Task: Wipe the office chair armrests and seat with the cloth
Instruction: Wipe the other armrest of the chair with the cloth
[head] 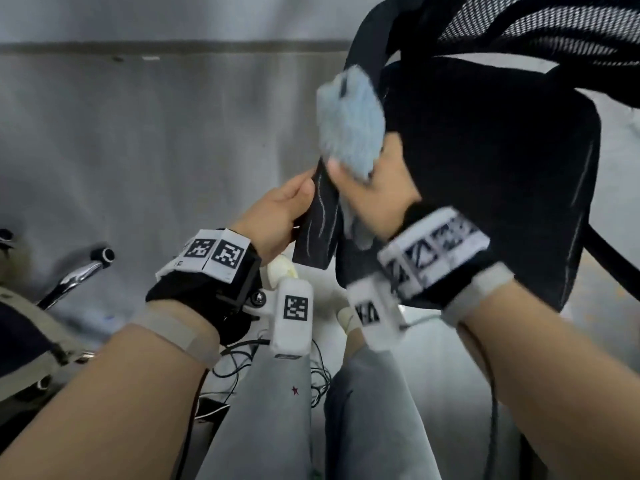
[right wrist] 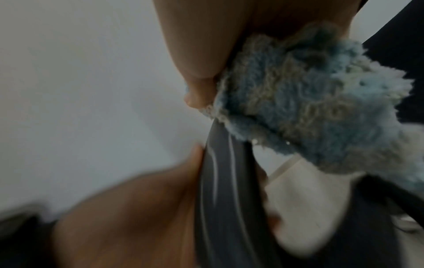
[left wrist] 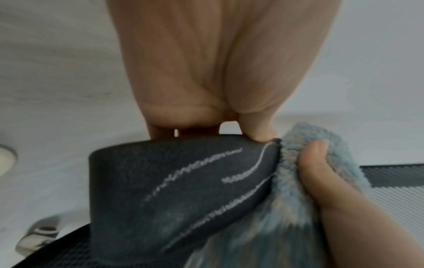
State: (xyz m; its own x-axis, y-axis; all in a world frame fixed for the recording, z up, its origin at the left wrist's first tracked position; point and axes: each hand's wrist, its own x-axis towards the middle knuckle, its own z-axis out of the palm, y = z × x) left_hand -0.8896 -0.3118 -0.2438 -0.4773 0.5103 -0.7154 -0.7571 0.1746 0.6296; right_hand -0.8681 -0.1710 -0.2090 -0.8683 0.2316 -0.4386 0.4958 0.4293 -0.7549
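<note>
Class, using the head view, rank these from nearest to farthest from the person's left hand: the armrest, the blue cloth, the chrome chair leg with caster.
1. Dark grey padded armrest: gripped by the left hand.
2. Fluffy blue cloth: just right, on the armrest.
3. Chrome chair leg with caster: far left, on the floor.

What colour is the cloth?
Light blue with greyish-beige patches, fluffy; the cloth shows best in the right wrist view.

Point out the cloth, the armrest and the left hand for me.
cloth (head: pixel 349 123): head view, middle of the blue fluffy bunch.
armrest (left wrist: pixel 183 181): left wrist view, its dark pad with pale streaks.
left hand (head: pixel 277 211): head view, back of the hand holding the armrest's end.
</note>
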